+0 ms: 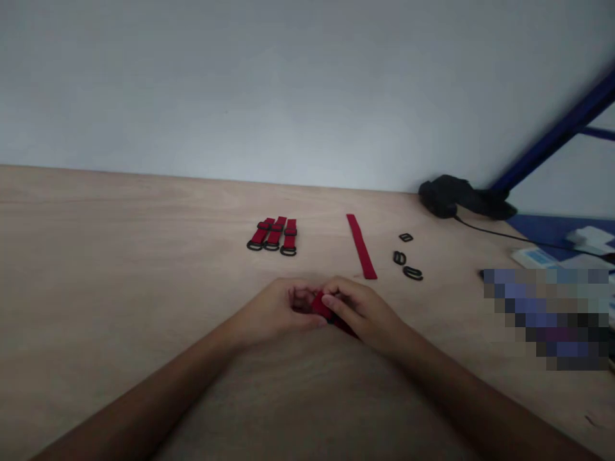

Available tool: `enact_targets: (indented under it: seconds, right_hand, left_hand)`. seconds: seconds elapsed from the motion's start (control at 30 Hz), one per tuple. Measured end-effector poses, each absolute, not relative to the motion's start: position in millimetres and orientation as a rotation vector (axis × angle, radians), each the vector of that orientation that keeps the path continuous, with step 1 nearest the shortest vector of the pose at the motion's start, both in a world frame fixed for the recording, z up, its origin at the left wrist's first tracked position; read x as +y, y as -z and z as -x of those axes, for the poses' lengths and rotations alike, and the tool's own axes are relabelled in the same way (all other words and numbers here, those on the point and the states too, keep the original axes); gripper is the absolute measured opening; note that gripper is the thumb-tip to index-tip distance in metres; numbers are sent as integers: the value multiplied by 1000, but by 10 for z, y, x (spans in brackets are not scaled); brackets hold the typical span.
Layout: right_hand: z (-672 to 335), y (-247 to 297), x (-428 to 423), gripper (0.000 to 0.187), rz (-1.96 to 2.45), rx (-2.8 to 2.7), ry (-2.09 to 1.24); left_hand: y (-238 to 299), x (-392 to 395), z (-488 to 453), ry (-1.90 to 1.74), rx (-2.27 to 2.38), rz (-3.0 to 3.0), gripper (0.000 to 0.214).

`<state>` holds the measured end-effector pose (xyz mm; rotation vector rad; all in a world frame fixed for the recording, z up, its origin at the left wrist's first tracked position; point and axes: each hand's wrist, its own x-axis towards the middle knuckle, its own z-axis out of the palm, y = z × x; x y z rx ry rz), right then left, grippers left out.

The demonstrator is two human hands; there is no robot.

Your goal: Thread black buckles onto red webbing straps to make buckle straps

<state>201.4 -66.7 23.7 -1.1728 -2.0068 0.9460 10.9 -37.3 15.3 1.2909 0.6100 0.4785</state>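
Both hands meet over the near middle of the table around a red strap (pixel 321 305). My left hand (pixel 283 312) grips the strap's left part between thumb and curled fingers. From the other side, my right hand (pixel 358 312) pinches the same strap with its thumb on top. A small dark piece shows at the strap's lower edge, mostly covered by the fingers; its form is too hidden to tell. A tail of the strap runs out beneath my right hand. Beyond the hands, a flat red strap (pixel 361 246) lies on the table.
Three red straps with black buckles and hooks (pixel 273 237) lie side by side at the back. Right of the loose strap are a black slider (pixel 406 237) and black hooks (pixel 412 273). A black object (pixel 461 195) with a cable sits by the wall on the wooden table (pixel 120 256).
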Motion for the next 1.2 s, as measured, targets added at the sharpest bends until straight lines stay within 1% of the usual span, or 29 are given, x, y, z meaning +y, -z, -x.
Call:
enact_targets:
  seconds: [0.1, 0.23, 0.37, 0.5, 0.67, 0.9, 0.97, 1.03, 1.13, 1.2]
  right_hand:
    - [-2005, -224, -666, 14, 1120, -2026, -963]
    - [-2005, -235, -669, 15, 1062, -2022, -935]
    - [-2034, -243, -679, 18, 1103, -2014, -909]
    - [-2058, -234, -696, 17, 1121, -2036, -904]
    - [-2038, -252, -694, 22, 1115, -2109, -857]
    - [-2003, -242, -685, 20, 1153, -2110, -774]
    - [-2001, -219, -687, 15, 1236, -2047, -809]
    - [-2000, -196, -689, 6, 1304, -1930, -917]
    - [-2003, -174, -685, 12, 1279, -1781, -1113]
    - [-2006, -171, -681, 11, 1233, -1748, -1140]
  left_hand:
    - [-131, -367, -106, -481, 601, -1304, 28]
    - [-104, -389, -96, -492, 584, -1338, 29]
    - [-102, -422, -94, -524, 643, -1387, 28]
    - [-102, -431, -90, -506, 655, -1449, 26]
    - [-112, -418, -78, -490, 672, -1439, 24]
    - [-101, -414, -85, -504, 713, -1426, 24]
    - [-99, -411, -88, -527, 727, -1422, 24]
    - [-97, -405, -91, -543, 727, -1399, 26]
    - [-107, -388, -90, -557, 715, -1320, 30]
    - [-126, -370, -83, -550, 698, -1264, 30]
